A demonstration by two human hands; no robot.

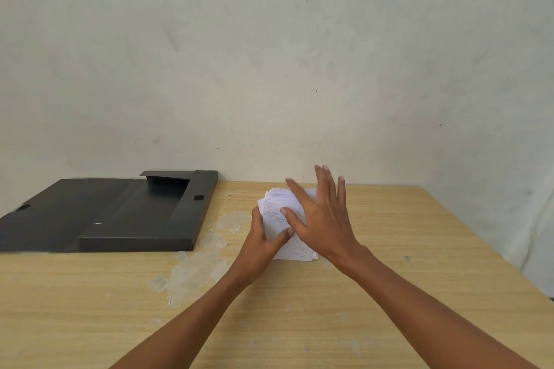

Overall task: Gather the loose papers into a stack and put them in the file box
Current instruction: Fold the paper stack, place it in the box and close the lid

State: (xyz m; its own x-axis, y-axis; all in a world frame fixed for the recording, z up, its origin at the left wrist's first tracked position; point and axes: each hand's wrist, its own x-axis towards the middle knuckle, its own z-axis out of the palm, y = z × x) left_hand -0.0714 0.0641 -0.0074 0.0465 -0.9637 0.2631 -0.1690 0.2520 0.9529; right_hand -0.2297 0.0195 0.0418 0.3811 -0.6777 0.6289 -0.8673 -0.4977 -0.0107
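- Papers (280, 223) were seen in one white pile on the table (389, 249), a little right of the middle and near the far edge.
- The pile was not neat yet; sheet edges stuck out at the far end, and the long side of the pile ran away from the person, toward the wall (269, 54).
- The left hand (263, 241) was pressed against the left side of the pile, with its fingers curled around that edge and the thumb laid on top, so the pile was gripped there.
- The right hand (322, 219) was laid flat over the right part of the pile, with its fingers (326, 183) spread wide and stretched out, so nothing was gripped by it.
- The file box (144, 219) was set on the left part of the table, well apart from the pile, and it was lying open, with its dark lid spread flat to the left.
- The box lay to the left of both hands, so the left hand was the nearer one to it.
- It was judged that the pile had to be squared up first, then lifted and carried left, with its long side turned to match the long side of the box.
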